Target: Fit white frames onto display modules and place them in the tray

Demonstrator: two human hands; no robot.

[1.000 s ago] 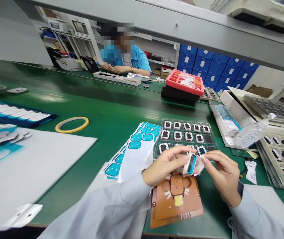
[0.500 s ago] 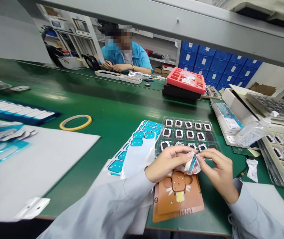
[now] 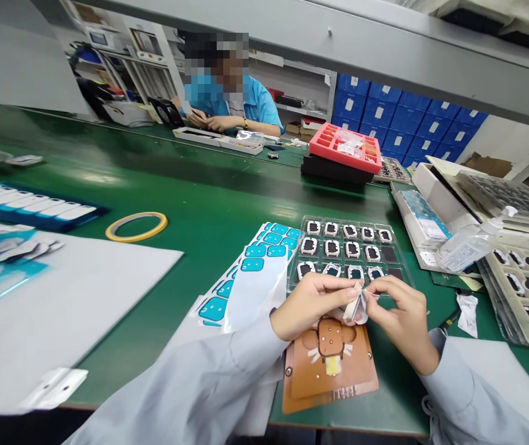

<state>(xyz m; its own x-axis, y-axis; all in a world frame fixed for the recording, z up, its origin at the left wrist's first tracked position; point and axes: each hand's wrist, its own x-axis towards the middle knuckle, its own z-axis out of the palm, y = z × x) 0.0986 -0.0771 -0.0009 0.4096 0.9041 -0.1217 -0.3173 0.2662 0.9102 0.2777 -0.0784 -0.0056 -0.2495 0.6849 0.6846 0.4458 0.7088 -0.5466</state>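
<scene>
Above an orange-brown jig, my left hand grips a small white housing tilted on edge, like the frames in the tray. My right hand is pinched at the housing's right side, thumb against fingers; a thin pale edge shows there, too small to make out. Just behind my hands lies a clear tray of white frames with dark centres. Sheets of blue rounded stickers lie left of the jig, partly under my left sleeve.
A yellow tape roll and a white board lie left. Rightward are a clear bottle, stacked part trays and a crumpled white wrapper. A red tray stands further back. Across the bench sits a person in blue.
The housing has turned slightly between my fingers, and the blue strip seen on it before hardly shows. My right hand has shifted a little left. The whole view has moved slightly.
</scene>
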